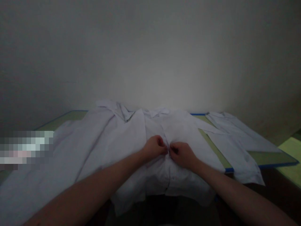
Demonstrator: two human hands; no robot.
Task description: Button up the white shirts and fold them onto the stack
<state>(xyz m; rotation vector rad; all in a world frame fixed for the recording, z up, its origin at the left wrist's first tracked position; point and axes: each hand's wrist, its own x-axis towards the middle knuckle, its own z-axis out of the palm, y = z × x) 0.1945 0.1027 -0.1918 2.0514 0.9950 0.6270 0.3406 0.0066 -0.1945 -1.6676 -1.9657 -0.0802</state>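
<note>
A white button-up shirt point(178, 128) lies front side up on the table, its collar toward the wall and its hem hanging over the near edge. My left hand point(155, 146) pinches the front placket from the left, around the middle of the shirt. Facing it from the right, my right hand point(183, 154) pinches the same placket, the fingertips of both hands almost meeting. Any button between the fingers is too small and dark to make out. Below the hands the placket runs down to the hem.
Another white garment point(94, 135) with a collar spreads over the left side. More white cloth point(225, 121) lies at the right. The green table point(265, 158) has blue edging and stands against a grey wall point(150, 56). A blurred patch covers the far left.
</note>
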